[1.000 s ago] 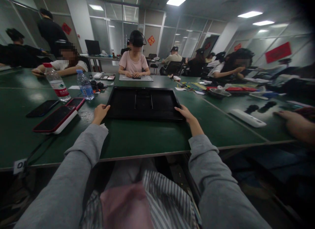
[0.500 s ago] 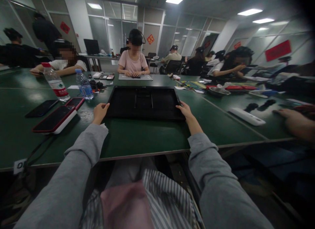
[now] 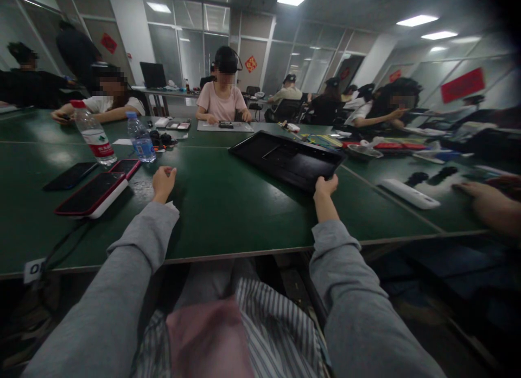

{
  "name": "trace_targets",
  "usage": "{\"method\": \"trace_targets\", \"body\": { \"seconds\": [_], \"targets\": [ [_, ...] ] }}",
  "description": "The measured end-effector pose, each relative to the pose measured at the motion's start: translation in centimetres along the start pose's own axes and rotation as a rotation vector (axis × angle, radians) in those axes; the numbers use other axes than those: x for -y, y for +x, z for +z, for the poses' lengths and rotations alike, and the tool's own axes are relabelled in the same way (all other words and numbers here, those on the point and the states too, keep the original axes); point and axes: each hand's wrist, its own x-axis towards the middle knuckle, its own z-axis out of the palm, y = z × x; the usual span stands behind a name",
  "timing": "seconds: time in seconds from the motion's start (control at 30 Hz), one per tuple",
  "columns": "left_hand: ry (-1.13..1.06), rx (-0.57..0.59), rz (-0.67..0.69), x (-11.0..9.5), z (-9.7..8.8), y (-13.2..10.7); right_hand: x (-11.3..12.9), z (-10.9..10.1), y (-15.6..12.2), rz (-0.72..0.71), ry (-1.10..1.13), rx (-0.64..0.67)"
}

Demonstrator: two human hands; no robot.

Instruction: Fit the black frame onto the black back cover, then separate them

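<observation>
A black, shallow rectangular tray-like panel (image 3: pixel 280 158) with raised edges and a rectangular frame on its inner face is tilted over the right-hand part of the green table. My right hand (image 3: pixel 326 187) grips its near right corner, thumb on the rim. The panel's far left end points toward the middle of the table. My left hand (image 3: pixel 164 183) is apart from the panel, just above the table on the left. Its fingers are loosely bent with a small gap at the thumb, and nothing shows in them.
Left of my left hand are a red-edged phone on a white block (image 3: pixel 91 196), a dark phone (image 3: pixel 70 176) and two water bottles, one red-capped (image 3: pixel 95 134), one blue-capped (image 3: pixel 141 139). A white power strip (image 3: pixel 409 193) and another person's hand (image 3: pixel 488 202) are at right.
My left hand has let go of the panel's left edge. My right hand has swung the panel to the right and turned it, so it lies at a slant. The person opposite has parted their hands.
</observation>
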Motion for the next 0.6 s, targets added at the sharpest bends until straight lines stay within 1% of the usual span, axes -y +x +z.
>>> {"method": "trace_targets", "body": {
  "seconds": [0.1, 0.17, 0.27, 0.37, 0.4, 0.43, 0.47, 0.53, 0.57, 0.6],
  "targets": [
    [0.006, -0.012, -0.019, 0.3, -0.2, 0.3, -0.3, -0.7, 0.2, 0.13, -0.117, -0.091],
    [0.008, -0.019, -0.025, 0.5, -0.2, 0.4, -0.7, -1.0, 0.5, 0.201, -0.109, -0.184],
    [0.016, -0.026, -0.024, 0.9, -0.1, 0.5, -1.1, -1.4, 0.8, 0.249, -0.054, -0.326],
    [0.026, -0.028, -0.022, 1.0, 0.1, 0.5, -1.2, -2.3, 0.5, 0.285, -0.053, -0.39],
    [0.029, -0.026, -0.02, 1.0, 0.1, 0.5, -1.2, -2.7, 0.2, 0.261, -0.066, -0.369],
    [0.032, -0.023, -0.019, 1.0, 0.1, 0.5, -1.2, -3.1, -0.2, 0.198, -0.085, -0.316],
    [0.036, -0.019, -0.018, 1.0, 0.1, 0.5, -1.2, -3.6, -0.5, 0.097, -0.109, -0.238],
    [0.043, -0.012, -0.019, 0.9, 0.1, 0.5, -1.2, -4.3, -0.9, -0.159, -0.165, -0.069],
    [0.046, -0.011, -0.02, 0.9, 0.1, 0.5, -1.2, -4.5, -0.9, -0.269, -0.192, -0.015],
    [0.048, -0.01, -0.021, 0.9, 0.1, 0.5, -1.2, -4.6, -0.8, -0.339, -0.218, 0.006]
  ]
}}
